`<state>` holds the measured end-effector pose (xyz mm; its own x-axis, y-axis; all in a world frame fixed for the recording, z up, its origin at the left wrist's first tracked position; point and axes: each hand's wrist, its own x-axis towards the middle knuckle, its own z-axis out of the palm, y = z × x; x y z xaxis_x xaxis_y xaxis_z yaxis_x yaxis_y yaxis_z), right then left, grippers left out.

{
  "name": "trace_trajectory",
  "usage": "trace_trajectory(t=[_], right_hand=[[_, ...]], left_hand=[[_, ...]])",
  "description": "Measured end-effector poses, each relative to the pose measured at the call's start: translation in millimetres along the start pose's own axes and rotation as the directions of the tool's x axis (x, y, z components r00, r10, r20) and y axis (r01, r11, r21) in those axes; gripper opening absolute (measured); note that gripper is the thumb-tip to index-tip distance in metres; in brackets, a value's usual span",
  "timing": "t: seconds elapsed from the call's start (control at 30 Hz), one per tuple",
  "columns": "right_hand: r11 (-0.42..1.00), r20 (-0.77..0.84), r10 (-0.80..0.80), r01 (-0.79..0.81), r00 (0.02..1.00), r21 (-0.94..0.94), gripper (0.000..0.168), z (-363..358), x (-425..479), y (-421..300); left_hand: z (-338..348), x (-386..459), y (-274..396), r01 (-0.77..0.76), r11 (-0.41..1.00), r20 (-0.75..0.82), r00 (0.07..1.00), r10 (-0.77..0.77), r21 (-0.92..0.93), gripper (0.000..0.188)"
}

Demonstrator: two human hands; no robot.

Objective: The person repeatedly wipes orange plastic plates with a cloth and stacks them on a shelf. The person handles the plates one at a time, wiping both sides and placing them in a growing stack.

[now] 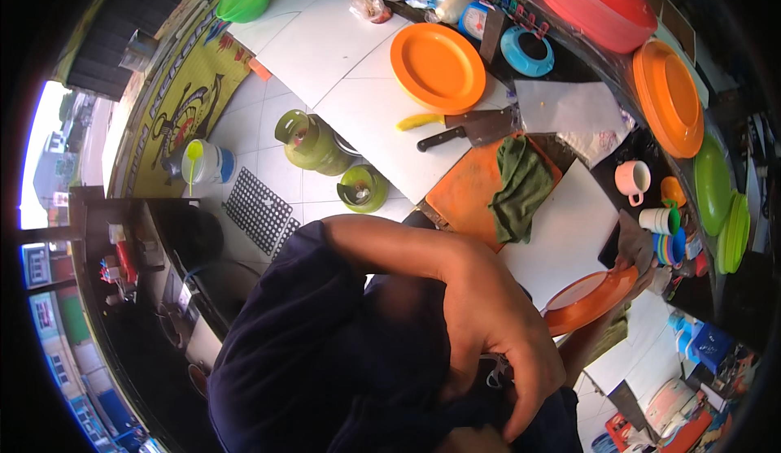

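My left hand [497, 325] hangs in front of my dark shirt, wrist bent and fingers pointing down. Thumb and fingers are apart, and nothing shows between them except dark cloth with a white mark. Farther right, my right hand [636, 248] grips the rim of an orange dish [592, 302], which is tilted nearly on edge. Below the dish runs my right forearm, partly hidden. A green cloth [521, 191] lies crumpled on an orange cutting board [464, 191]. Beyond the board, a cleaver [491, 128] with a black handle lies beside a yellow-handled knife [421, 122].
An orange plate [438, 65] rests on the white tiled counter [354, 44]. Green gas cylinders [314, 148] stand on the floor. A pink mug [632, 180] and striped cups [659, 220] stand at right. Stacked red plates [595, 4] sit on a shelf.
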<state>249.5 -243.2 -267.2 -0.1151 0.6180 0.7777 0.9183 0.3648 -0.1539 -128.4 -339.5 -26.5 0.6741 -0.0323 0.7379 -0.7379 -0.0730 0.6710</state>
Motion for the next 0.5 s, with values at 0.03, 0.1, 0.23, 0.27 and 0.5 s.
trace_trajectory(t=[0.03,0.1,0.23,0.27,0.5], right_hand=[[0.993,-0.036,0.048,-0.044,0.998,0.109,0.056,-2.5,10.8,-19.6],[0.95,-0.101,0.172,-0.138,0.98,0.279,0.055,-21.7,23.6,-61.3],[0.901,0.008,0.178,-0.167,0.984,0.4,0.052,-27.6,23.9,-139.7],[0.887,0.064,0.153,-0.166,0.986,0.432,0.051,-23.3,21.5,-158.2],[0.803,0.286,0.158,-0.292,0.945,0.52,0.047,-16.2,-2.0,-220.0]], left_hand=[[1.2,1.2,2.2,-0.005,1.0,0.003,1.0,0.005,0.029,0.034],[-1.9,-1.0,2.3,-0.033,0.999,-0.045,0.998,0.034,0.015,0.027],[-7.3,7.4,11.0,-0.17,0.975,-0.421,0.881,0.215,0.142,0.013],[-3.5,9.2,10.0,-0.197,0.966,-0.479,0.84,0.255,0.169,0.013],[22.0,17.3,-24.4,-0.335,0.94,-0.678,0.676,0.289,0.067,0.02]])
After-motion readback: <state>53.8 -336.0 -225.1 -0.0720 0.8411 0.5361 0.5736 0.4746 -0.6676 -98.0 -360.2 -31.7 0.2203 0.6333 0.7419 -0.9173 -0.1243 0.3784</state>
